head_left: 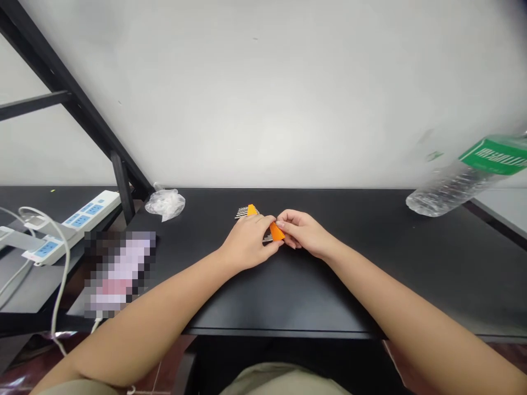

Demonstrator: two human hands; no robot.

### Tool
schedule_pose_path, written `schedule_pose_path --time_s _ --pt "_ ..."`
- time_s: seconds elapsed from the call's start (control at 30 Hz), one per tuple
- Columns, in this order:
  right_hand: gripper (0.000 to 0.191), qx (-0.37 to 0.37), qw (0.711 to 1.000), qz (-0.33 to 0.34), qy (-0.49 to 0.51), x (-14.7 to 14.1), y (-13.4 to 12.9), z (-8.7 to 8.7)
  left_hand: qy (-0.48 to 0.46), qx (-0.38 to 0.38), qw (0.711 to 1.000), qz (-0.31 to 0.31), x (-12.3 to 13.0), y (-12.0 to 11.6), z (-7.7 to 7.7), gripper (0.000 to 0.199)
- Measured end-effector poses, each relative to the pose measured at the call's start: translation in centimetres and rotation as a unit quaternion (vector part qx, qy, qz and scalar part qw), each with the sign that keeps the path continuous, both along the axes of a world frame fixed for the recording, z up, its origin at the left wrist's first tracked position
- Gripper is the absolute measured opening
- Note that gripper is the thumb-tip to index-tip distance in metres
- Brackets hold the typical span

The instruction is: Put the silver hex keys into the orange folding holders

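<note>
An orange hex key set [277, 232] is held just above or on the black table, near its middle. Several thin metal keys stick out from its left end, and short ends show beneath my left hand. My left hand [248, 241] is closed around it from the left, covering the middle of the orange holder. At the holder's right end, my right hand [302, 233] pinches with thumb and curled fingers. What lies between those right fingertips, beyond the holder's edge, is hidden.
The black table [288, 302] meets a pale wall. A crumpled clear plastic bag [166, 204] lies at the back left, near a blurred-out phone-like object [123, 271]. Farther left is a power strip [74, 225] with cables. A clear bottle with a green label [465, 175] is at the right.
</note>
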State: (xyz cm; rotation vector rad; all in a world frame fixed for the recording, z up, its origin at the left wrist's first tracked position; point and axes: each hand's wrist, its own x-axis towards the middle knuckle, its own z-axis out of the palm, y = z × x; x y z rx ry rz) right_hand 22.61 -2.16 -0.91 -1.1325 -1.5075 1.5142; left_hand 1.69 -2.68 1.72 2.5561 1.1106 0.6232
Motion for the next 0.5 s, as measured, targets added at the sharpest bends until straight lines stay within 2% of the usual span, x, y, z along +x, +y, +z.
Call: schedule_pose_path --time_s 0.1,0.17,0.3,0.5 --pt "0.033 0.069 0.99 -0.016 -0.121 -0.2 -0.3 0.4 -0.013 -0.005 1.0 0.009 -0.1 0.1 -0.3 0.026" --pt "0.032 0.111 0.98 -0.011 -0.167 -0.3 -0.5 0.9 -0.022 -0.002 1.0 0.011 -0.1 0.2 -0.5 0.03" --pt "0.036 0.18 0.964 0.009 -0.198 -0.4 -0.7 1.5 -0.02 0.006 1.0 0.006 -0.1 0.3 -0.7 0.034" --pt "0.036 0.212 0.952 -0.05 -0.213 -0.6 -0.5 0.8 0.033 0.03 0.999 0.023 -0.2 0.5 -0.2 0.025"
